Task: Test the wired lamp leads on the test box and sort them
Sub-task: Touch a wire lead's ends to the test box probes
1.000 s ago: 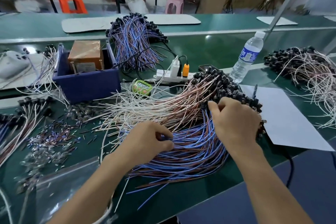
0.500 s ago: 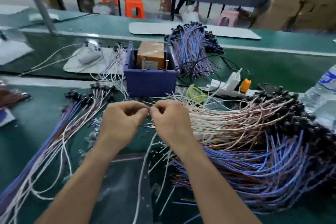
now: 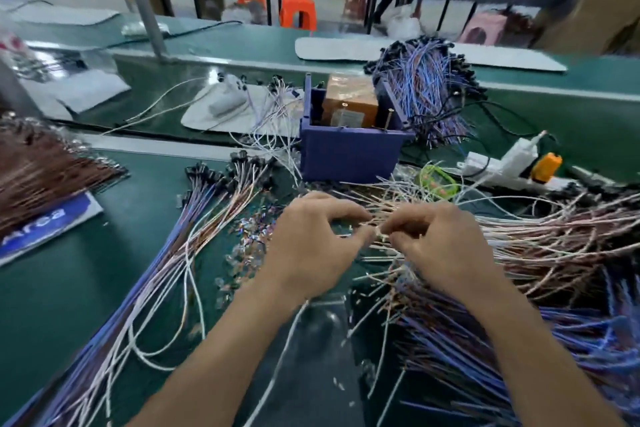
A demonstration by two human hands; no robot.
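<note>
one second ago your hands were apart, deep in the pile of leads [image 3: 554,253]. half a second ago they had come together in front of the blue box [image 3: 349,156], and they stay there now in almost the same pose.

your left hand [image 3: 311,246] and right hand [image 3: 440,246] meet fingertip to fingertip, near the box and above the tabletop [image 3: 69,288]. the fingers [image 3: 346,215] of the left hand are curled and narrow, and they pinch the pale ends of a thin lead [image 3: 378,231]. the fingers [image 3: 408,224] of the right hand are curled the same way and pinch the same ends from the other side. the ends are small and blurred, so i cannot tell which wire of the pile they belong to.

the pile lies at your right, partly under the right wrist. a sorted row of leads [image 3: 194,236] lies at your left, apart from both hands.
</note>
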